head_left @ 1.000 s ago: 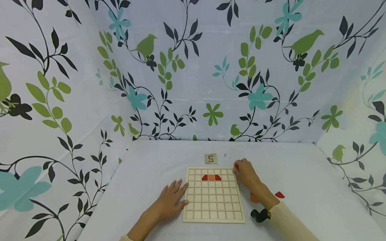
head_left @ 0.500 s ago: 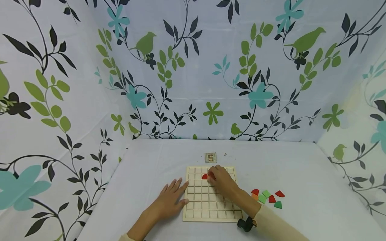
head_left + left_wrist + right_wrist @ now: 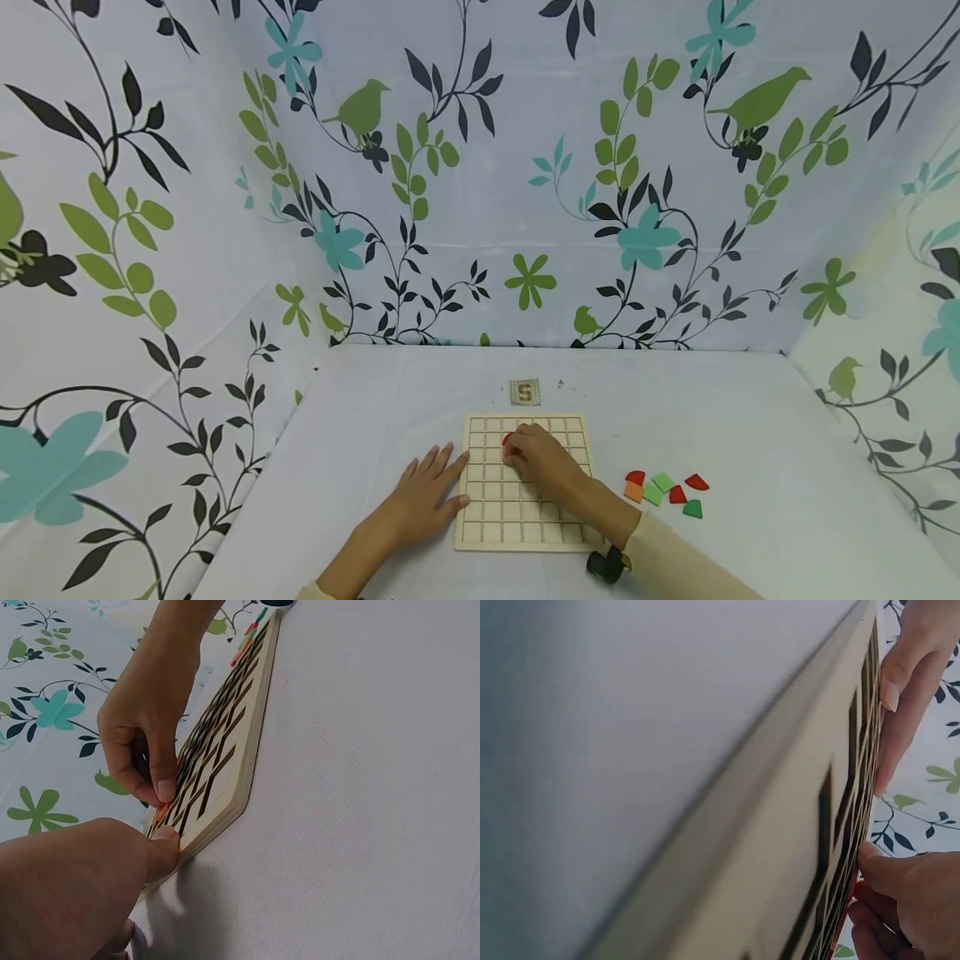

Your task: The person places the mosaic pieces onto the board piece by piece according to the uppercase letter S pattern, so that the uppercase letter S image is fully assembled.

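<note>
A wooden grid board [image 3: 491, 493] lies on the white table. My left hand [image 3: 427, 500] rests against its left edge, fingers spread and thumb tip on the rim. Over the upper part of the grid is my right hand [image 3: 547, 467], and a red piece [image 3: 507, 437] shows at its fingertips. In the left wrist view, the right hand [image 3: 154, 705] pinches a small orange-red piece [image 3: 162, 813] low on the grid [image 3: 225, 802]. The right hand [image 3: 919, 900] also touches the board's surface in the right wrist view. Its palm side covers the other pieces there.
To the right of the board lie several loose pieces, among them a red one [image 3: 697, 482], an orange one [image 3: 633, 492] and a dark green one [image 3: 693, 508]. A small patterned square [image 3: 525, 392] is beyond the board. Patterned cloth walls surround the table.
My right hand has moved left from beside the board's upper right corner onto the grid, then slightly further left and down. The loose pieces it hid are uncovered. My left hand has stayed put.
</note>
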Tool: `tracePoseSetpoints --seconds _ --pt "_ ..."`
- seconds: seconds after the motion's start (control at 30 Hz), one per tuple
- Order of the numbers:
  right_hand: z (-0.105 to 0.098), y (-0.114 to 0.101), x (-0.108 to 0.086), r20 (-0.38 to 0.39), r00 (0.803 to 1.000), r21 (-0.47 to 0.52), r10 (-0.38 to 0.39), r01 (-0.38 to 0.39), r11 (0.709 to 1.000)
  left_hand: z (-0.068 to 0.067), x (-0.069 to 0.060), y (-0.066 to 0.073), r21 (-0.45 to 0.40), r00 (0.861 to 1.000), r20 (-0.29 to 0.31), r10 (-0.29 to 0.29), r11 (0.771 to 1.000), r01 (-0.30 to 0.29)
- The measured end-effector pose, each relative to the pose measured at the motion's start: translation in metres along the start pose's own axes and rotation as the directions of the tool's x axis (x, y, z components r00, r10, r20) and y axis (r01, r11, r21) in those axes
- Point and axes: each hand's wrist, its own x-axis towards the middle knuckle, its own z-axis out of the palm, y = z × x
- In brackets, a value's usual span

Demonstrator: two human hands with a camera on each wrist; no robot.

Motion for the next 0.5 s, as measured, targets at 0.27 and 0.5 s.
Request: tracePoseSetpoints --seconds 0.27,0.5 --pt "-0.003 -0.0006 -0.0023 -0.012 0.999 -0.049 -0.037 0.037 0.998 -0.0012 0.0009 0.0004 0.013 1.0 -0.002 -0.009 1.0 0.009" --pt "-0.0047 0.0018 -0.0098 -0.06 0.993 -0.054 -0.098 0.094 0.994 -0.0015 0.0001 0.0017 0.009 1.0 -0.008 -0.002 1.0 0.002"
